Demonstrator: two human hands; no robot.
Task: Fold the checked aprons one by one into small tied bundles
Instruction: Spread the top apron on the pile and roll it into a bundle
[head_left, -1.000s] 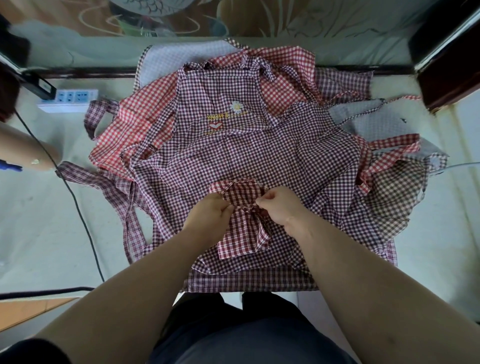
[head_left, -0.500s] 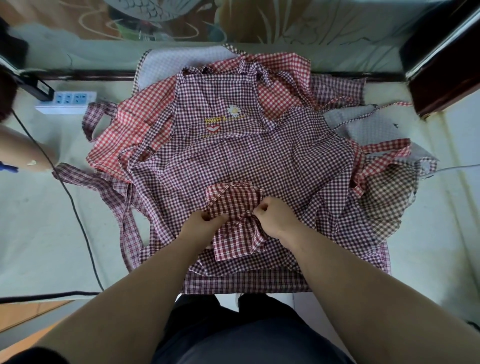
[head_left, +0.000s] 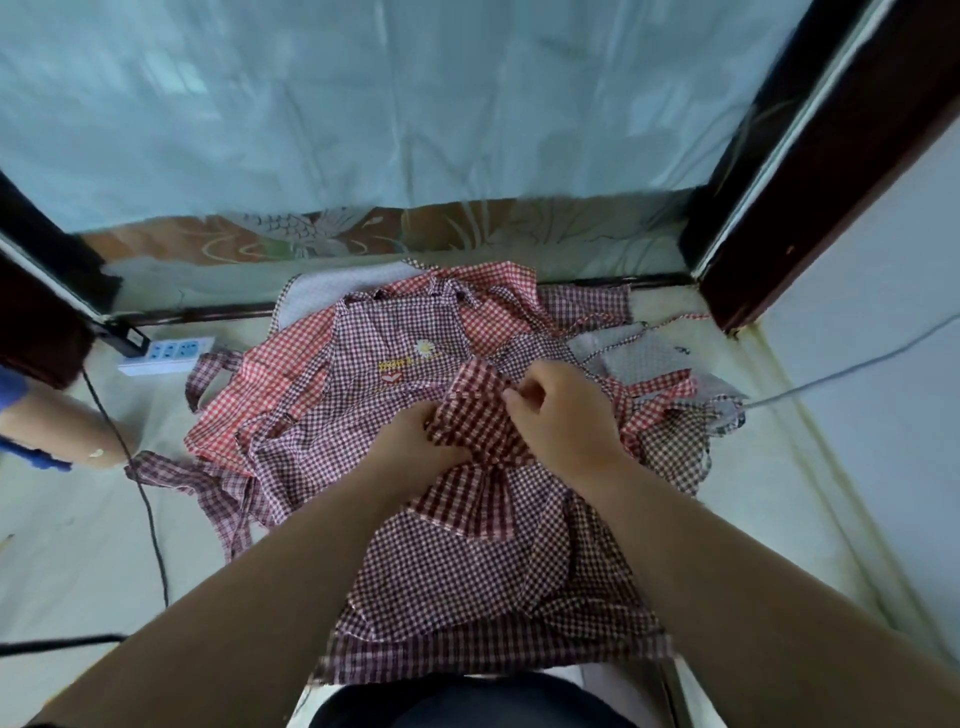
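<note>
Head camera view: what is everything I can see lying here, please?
Checked bundle: one, dark red and white, held over the pile's middle.
Apron pile: several, exact count unclear; maroon, red and grey checks; spread on the table.
Power strip: one, white with blue sockets, far left.
Black cable: one, left of the pile.
Grey cable: one, right side.
Table cover: one, cream.
Another person's arm: one, left edge.
Left hand: grips the bundle.
Right hand: pinches the bundle's top.
</note>
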